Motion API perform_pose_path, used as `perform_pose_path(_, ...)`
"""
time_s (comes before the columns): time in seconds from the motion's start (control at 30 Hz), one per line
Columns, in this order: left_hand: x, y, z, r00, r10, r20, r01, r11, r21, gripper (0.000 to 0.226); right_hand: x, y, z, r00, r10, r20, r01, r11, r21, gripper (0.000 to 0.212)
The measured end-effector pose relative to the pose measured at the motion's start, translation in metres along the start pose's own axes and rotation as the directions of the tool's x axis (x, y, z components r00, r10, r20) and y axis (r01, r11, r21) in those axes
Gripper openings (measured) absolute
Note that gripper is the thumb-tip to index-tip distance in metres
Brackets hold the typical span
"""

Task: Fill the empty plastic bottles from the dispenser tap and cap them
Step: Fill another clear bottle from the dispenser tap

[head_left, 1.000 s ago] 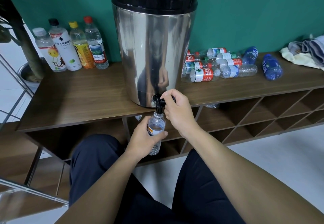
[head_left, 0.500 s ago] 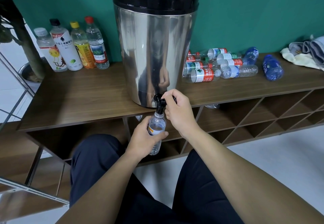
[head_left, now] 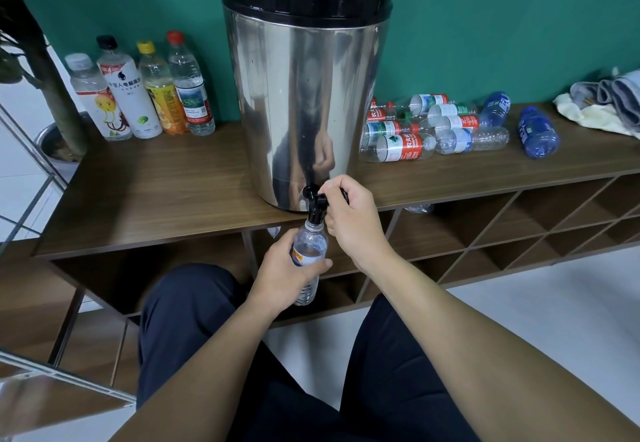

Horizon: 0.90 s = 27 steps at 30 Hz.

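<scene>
Wood-grain counter (head_left: 156,192) carries a shiny steel dispenser (head_left: 304,102); left hand (head_left: 280,275) grips a clear ribbed bottle (head_left: 309,251), right hand (head_left: 353,216) pinches the black tap (head_left: 316,201).

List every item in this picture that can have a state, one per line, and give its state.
Clear plastic bottle: upright, uncapped, mouth under tap.
Black dispenser tap: lever gripped.
Left hand: grips the bottle.
Right hand: holds the tap lever.
Steel dispenser with black lid: lid on.
Four bottles by the wall: upright, capped.
Pile of clear bottles: lying down.
Blue bottle: lying down.
</scene>
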State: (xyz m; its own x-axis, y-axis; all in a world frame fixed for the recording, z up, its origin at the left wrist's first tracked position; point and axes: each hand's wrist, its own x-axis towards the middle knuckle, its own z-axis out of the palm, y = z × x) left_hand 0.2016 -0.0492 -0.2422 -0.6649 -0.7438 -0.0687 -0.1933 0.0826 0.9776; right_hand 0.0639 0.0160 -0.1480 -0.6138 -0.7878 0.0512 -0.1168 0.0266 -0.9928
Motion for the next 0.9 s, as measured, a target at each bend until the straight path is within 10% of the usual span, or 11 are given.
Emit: perform_pose_path(0.9,-0.0023,0.0035,0.0008,1.0,0.01,-0.017,-0.01,1.0,0.02,0.049,-0.0014,-0.0034,-0.0009,1.0,0.009,0.017,-0.009,1.0,-0.022,0.022)
